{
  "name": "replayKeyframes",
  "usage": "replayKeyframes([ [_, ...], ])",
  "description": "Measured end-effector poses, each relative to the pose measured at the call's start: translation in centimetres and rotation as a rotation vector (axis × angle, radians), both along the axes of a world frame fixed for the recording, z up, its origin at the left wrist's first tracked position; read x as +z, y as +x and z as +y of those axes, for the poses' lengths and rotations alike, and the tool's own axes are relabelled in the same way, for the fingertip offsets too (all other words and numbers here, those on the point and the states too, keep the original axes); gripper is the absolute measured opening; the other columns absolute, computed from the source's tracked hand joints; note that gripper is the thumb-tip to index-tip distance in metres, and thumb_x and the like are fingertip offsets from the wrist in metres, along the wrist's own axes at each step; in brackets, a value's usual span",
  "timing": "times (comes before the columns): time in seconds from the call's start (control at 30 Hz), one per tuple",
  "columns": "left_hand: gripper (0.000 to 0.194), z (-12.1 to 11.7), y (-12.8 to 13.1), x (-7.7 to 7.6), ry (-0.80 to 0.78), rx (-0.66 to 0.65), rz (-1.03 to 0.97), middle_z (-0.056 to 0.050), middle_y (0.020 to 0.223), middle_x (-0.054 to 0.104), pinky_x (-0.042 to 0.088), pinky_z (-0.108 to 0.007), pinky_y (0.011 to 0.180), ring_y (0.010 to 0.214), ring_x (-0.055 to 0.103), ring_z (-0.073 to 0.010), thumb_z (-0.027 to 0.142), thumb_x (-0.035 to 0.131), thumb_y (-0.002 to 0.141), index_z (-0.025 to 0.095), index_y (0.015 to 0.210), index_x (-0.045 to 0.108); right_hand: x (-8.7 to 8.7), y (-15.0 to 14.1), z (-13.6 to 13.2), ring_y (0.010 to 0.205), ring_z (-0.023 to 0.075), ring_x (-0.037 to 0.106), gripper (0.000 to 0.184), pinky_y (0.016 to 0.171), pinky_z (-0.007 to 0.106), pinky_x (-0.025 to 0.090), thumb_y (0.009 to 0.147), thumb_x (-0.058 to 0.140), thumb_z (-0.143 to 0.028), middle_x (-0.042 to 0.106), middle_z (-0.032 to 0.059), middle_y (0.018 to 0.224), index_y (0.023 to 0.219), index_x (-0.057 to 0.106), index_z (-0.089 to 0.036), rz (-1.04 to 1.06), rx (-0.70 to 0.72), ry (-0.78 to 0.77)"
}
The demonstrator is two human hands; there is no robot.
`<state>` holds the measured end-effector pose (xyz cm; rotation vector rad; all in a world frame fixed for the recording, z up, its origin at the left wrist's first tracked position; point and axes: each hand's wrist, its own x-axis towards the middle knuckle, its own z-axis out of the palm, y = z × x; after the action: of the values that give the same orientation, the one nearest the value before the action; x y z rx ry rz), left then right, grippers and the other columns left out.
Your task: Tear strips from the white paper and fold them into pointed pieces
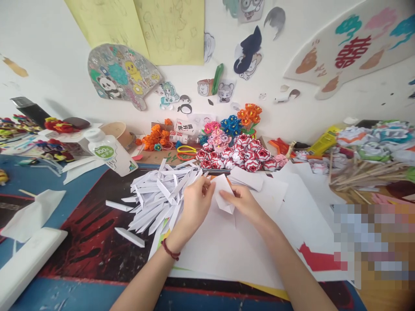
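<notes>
Between my two hands is a small piece of folded white paper (pixel 223 196), held up over large white sheets (pixel 210 246). My left hand (pixel 198 198) pinches its upper left edge with thumb and forefinger; a dark red cord bracelet circles that wrist. On the other side my right hand (pixel 244 201) grips the paper, thumb on its face and the other fingers behind it. Left of my hands lies a heap of folded white paper strips (pixel 155 198). A few cut white paper pieces (pixel 248 178) lie just beyond my right hand.
Red-and-white paper flowers (pixel 246 153) and orange flowers (pixel 158 136) line the back by the wall. A white bottle (pixel 110 151) leans at the left, with a long white object (pixel 32 268) nearer me. Thin wooden sticks (pixel 363 177) and a yellow cutter (pixel 324 140) lie right.
</notes>
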<state>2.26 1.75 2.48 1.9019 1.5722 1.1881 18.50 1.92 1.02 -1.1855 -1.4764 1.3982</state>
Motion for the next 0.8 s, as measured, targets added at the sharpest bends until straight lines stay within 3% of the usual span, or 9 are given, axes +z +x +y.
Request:
replayKeyframes([
  [0.17, 0.008, -0.3, -0.1, -0.7, 0.254, 0.095, 0.226, -0.002, 0.078, 0.065, 0.040, -0.025, 0.062, 0.065, 0.057, -0.0133, 0.022, 0.052, 0.090, 0.018, 0.089, 0.059, 0.1, -0.8, -0.3, 0.055, 0.0120, 0.040, 0.041, 0.051, 0.025, 0.028, 0.079, 0.062, -0.053, 0.045, -0.0013, 0.060, 0.065, 0.055, -0.015, -0.010, -0.023, 0.049],
  [0.27, 0.011, -0.3, -0.3, -1.0, 0.409, 0.056, 0.363, -0.005, 0.081, 0.066, 0.042, -0.027, 0.069, 0.074, 0.059, -0.0163, 0.016, 0.049, 0.091, 0.017, 0.088, 0.060, 0.1, -1.1, -0.5, 0.054, 0.0105, 0.035, 0.041, 0.049, 0.025, 0.025, 0.079, 0.061, -0.052, 0.039, -0.0028, 0.059, 0.062, 0.050, -0.016, 0.010, -0.028, 0.048],
  [0.37, 0.012, -0.3, -0.3, -0.8, 0.452, -0.015, 0.386, -0.007, 0.091, 0.068, 0.043, -0.029, 0.073, 0.082, 0.059, -0.0182, 0.016, 0.051, 0.090, 0.017, 0.090, 0.062, 0.1, -1.2, -0.6, 0.055, 0.0107, 0.034, 0.040, 0.050, 0.025, 0.024, 0.080, 0.060, -0.052, 0.038, -0.0029, 0.059, 0.064, 0.052, -0.015, -0.041, -0.066, 0.080],
  [0.5, 0.012, 0.0, -0.2, 0.0, 0.328, -0.091, 0.112, -0.006, 0.095, 0.067, 0.043, -0.030, 0.077, 0.087, 0.058, -0.0180, 0.021, 0.053, 0.091, 0.018, 0.088, 0.065, 0.2, -0.6, -0.3, 0.058, 0.0129, 0.041, 0.036, 0.053, 0.025, 0.029, 0.082, 0.058, -0.048, 0.046, -0.0005, 0.063, 0.072, 0.060, -0.014, -0.082, -0.074, 0.113],
  [0.7, 0.017, 0.8, -0.8, 0.7, -0.117, -0.206, -0.470, -0.004, 0.083, 0.065, 0.042, -0.025, 0.065, 0.074, 0.056, -0.0145, 0.034, 0.063, 0.084, 0.017, 0.080, 0.064, 0.3, -0.1, -0.2, 0.060, 0.0148, 0.046, 0.036, 0.055, 0.026, 0.032, 0.083, 0.058, -0.047, 0.052, 0.0008, 0.063, 0.069, 0.062, -0.014, -0.137, -0.081, 0.164],
  [0.8, 0.019, 1.0, -1.0, 0.6, -0.253, -0.254, -0.649, -0.002, 0.081, 0.061, 0.039, -0.022, 0.061, 0.071, 0.053, -0.0116, 0.035, 0.069, 0.078, 0.017, 0.079, 0.063, 0.5, -0.1, -0.3, 0.061, 0.0154, 0.047, 0.036, 0.055, 0.026, 0.033, 0.082, 0.058, -0.048, 0.053, 0.0009, 0.064, 0.068, 0.063, -0.015, -0.179, -0.102, 0.225],
])
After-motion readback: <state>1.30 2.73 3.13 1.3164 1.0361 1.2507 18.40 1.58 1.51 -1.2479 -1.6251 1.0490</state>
